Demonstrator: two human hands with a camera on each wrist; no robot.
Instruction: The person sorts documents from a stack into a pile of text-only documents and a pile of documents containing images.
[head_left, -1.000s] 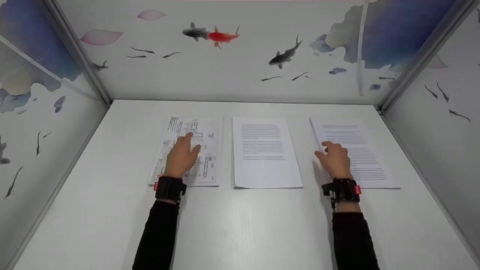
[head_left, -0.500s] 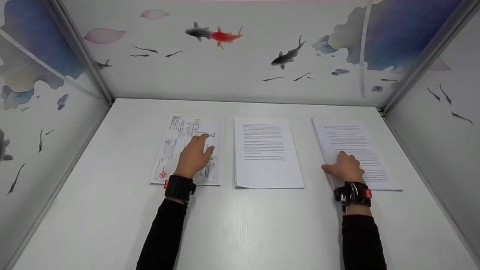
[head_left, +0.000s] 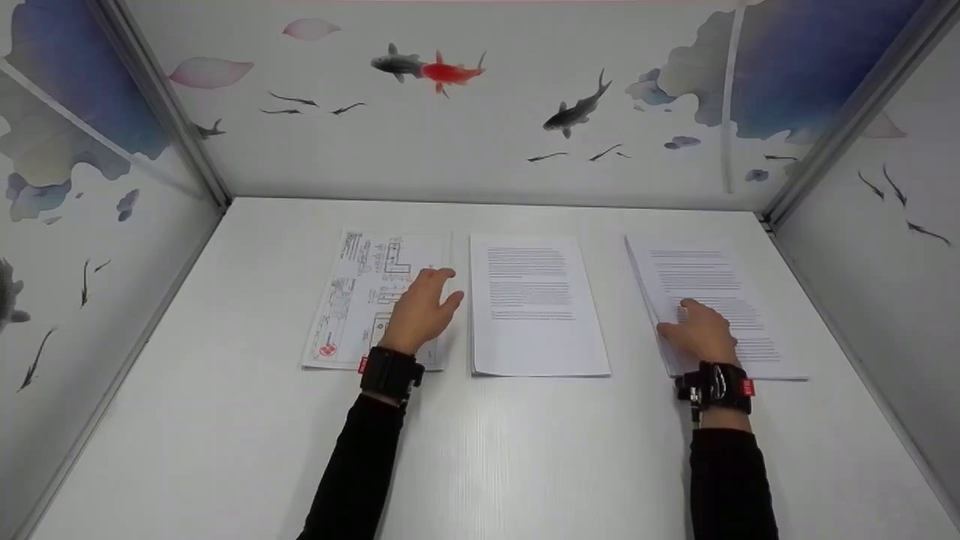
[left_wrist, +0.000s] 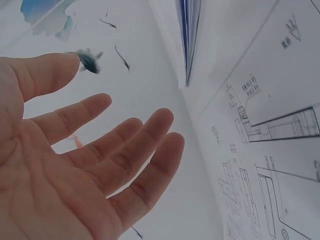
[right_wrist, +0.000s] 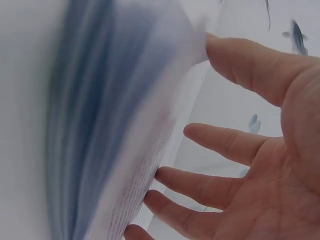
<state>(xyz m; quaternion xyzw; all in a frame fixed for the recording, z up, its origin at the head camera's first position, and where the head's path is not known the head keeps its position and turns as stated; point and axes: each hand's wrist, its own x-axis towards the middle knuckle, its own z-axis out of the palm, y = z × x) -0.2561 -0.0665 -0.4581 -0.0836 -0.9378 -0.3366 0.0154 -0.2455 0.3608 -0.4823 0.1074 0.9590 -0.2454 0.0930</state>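
Observation:
Three paper stacks lie in a row on the white table. The left stack (head_left: 337, 300) has a technical drawing on top; the middle stack (head_left: 536, 345) and the right stack (head_left: 697, 259) show printed text. My left hand (head_left: 420, 311) hovers over the drawing's right side, fingers loosely spread and holding nothing; the left wrist view shows its bare palm beside the drawing (left_wrist: 280, 135). My right hand (head_left: 701, 334) rests on the right stack, thumb at its left edge. In the right wrist view, extended fingertips (right_wrist: 162, 172) touch the printed page, and the thumb meets the blurred sheet edges (right_wrist: 95, 120).
White panels with painted fish (head_left: 450, 73) enclose the table (head_left: 487, 457) at the back and on both sides. Narrow gaps of tabletop separate the stacks. Black cameras are strapped to both wrists.
My left hand has slid rightward across the drawing toward its right edge. My right hand has moved right and a little nearer, from the right stack's left edge onto its page.

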